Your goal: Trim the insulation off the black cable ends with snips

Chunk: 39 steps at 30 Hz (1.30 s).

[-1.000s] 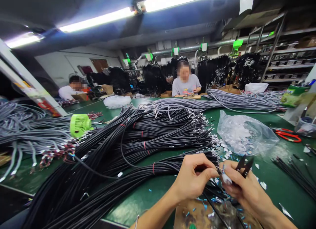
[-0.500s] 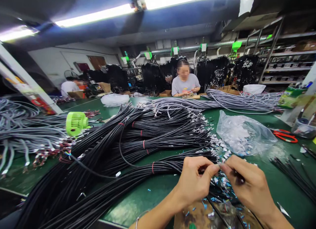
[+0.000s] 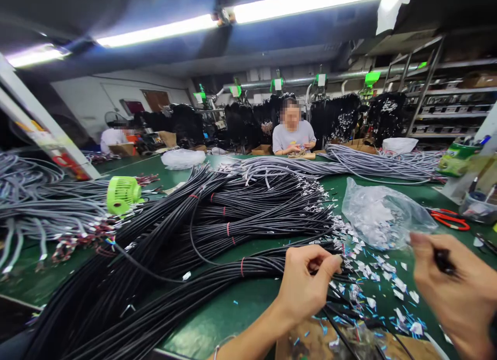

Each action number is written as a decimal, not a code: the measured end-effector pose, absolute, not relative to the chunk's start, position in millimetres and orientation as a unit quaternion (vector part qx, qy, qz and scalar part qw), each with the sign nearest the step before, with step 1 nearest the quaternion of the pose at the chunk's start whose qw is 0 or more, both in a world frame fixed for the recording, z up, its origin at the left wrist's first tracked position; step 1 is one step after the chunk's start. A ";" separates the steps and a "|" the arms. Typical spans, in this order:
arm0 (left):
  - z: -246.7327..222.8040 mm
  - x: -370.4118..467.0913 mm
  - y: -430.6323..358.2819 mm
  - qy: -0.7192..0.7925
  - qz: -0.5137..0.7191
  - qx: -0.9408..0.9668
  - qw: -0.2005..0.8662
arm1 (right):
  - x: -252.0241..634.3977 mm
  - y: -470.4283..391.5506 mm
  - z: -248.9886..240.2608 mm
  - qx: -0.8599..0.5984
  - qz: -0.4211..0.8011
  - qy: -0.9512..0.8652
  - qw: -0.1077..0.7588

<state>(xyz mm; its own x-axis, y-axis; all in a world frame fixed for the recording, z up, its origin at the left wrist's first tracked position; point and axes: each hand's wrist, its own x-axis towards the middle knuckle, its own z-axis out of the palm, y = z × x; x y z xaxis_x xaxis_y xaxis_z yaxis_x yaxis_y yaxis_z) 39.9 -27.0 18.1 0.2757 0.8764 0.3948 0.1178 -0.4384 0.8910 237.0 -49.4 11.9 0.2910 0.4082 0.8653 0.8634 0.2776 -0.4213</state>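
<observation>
My left hand [image 3: 306, 282] is pinched at the right end of the front bundle of black cables [image 3: 217, 279]; what sits between its fingertips is too small to make out. My right hand [image 3: 452, 279] is to the right, partly blurred, its fingers curled around a small dark tool [image 3: 443, 260] that I cannot identify. White and blue scraps [image 3: 399, 285] lie on the green table between my hands. Below them, black cables cross a brown board [image 3: 310, 339].
Behind the right hand lie a clear plastic bag [image 3: 373, 215] and red-handled scissors [image 3: 450, 219]. A green fan [image 3: 123, 195] and grey cables [image 3: 23, 204] are at left. Across the table [image 3: 202, 313] sits a person [image 3: 294, 132].
My right hand has moved away from my left hand, to the right, uncovering the scraps. My left hand keeps its pinch in nearly the same place. The view has shifted slightly.
</observation>
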 end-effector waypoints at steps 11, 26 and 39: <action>17.8 41.3 -27.9 0.352 0.501 0.706 0.355 | 207.0 -58.8 20.8 -0.414 0.004 -0.741 0.529; 12.9 45.5 -29.3 0.336 0.497 0.730 0.328 | 195.6 -60.5 4.9 -0.487 0.121 -0.672 0.545; 11.4 40.7 -25.2 0.296 0.447 0.744 0.398 | 208.0 -53.9 10.0 -0.530 0.319 -0.556 0.555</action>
<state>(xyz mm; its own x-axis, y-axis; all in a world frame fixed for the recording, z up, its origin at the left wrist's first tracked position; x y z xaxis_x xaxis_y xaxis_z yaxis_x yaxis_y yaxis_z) 40.7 -25.2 11.4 0.4248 0.7969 0.4296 0.0859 -0.5079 0.8571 208.0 -53.9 10.0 0.1773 0.9439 0.2787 0.2353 0.2343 -0.9432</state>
